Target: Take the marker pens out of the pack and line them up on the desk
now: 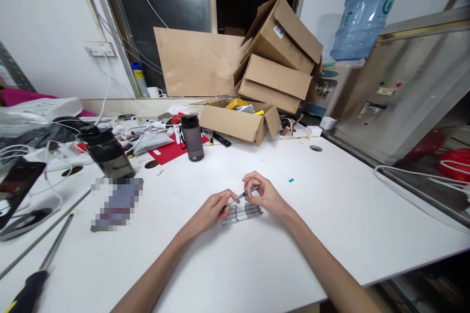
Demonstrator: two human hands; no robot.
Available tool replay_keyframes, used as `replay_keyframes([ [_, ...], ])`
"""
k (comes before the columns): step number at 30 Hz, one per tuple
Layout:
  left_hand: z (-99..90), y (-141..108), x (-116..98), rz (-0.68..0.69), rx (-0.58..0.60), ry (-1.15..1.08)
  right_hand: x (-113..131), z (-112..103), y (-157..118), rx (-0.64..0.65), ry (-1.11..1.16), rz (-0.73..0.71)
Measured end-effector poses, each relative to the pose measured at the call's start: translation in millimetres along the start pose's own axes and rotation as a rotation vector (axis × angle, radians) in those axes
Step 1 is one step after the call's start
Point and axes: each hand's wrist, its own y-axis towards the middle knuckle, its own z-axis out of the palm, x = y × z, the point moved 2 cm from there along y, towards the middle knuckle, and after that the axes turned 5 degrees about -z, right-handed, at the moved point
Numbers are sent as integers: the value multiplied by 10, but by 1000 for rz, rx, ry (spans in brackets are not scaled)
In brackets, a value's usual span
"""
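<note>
Between my two hands, a slim pen (236,199) is held just above the table. My left hand (216,207) pinches its left end between thumb and fingers. At the other end, my right hand (267,196) has its fingertips closed around the dark part of the pen. Directly below lie several similar clear pens with grey parts (240,216), side by side on the white table (227,259). My fingers partly cover both the held pen and the row.
A dark bottle (192,139) stands beyond my hands, near an open cardboard box (231,121). Another black bottle (108,154), a screwdriver (36,276) and tangled cables are on the left. A small blue scrap (291,180) lies right of my hands.
</note>
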Motion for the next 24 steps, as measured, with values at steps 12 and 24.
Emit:
replay_keyframes([
  [12,-53,5,7,-51,63,-74,62,-12,-3,19,-24,-4],
  [24,-105,29,-12,9,-47,-47,70,-150,19,-140,-42,-48],
])
